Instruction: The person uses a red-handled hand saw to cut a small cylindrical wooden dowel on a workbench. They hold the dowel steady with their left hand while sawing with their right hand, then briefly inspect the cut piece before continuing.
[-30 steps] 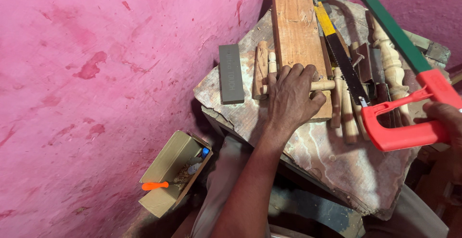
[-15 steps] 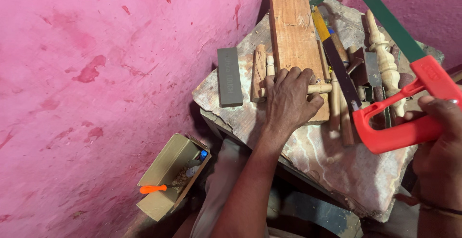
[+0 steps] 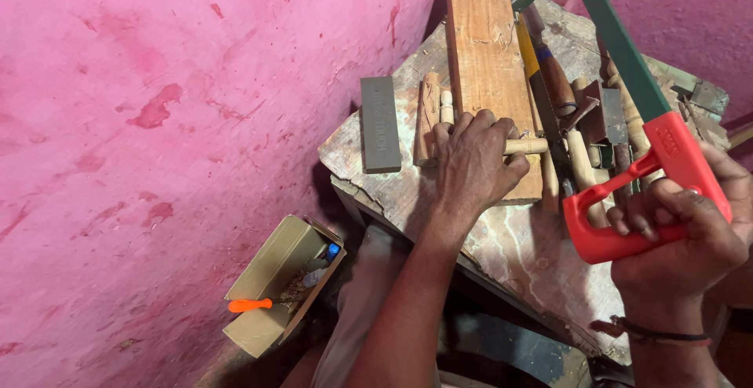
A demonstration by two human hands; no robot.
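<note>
Against the pink plastered wall, low on the floor, an open cardboard box (image 3: 274, 290) lies tipped on its side with an orange-handled tool (image 3: 249, 305) sticking out of its mouth, set within reach but off the work surface. Above it, the worn, chipped stone-topped desk (image 3: 510, 255) carries a grey rectangular sharpening stone (image 3: 380, 123) laid flat near its left edge, just beside a couple of short pale wooden pieces (image 3: 430, 117). Next comes a long reddish-brown wooden plank (image 3: 488, 74) running away from the person; it seems to serve as a raised rest. The left hand (image 3: 474, 164) is closed down over a thin pale wooden dowel (image 3: 524, 146), pinning it across the near end of the plank so that its right end juts out free, apparently to keep it from rolling under a cut. Right of that lie turned wooden spindles (image 3: 582, 160) and a wooden-handled tool (image 3: 555, 82), crowded together. Furthest right, the right hand (image 3: 682, 239) is wrapped tight round the red plastic grip of a green-framed hacksaw (image 3: 627, 105), whose frame arches over the clutter toward the dowel.
</note>
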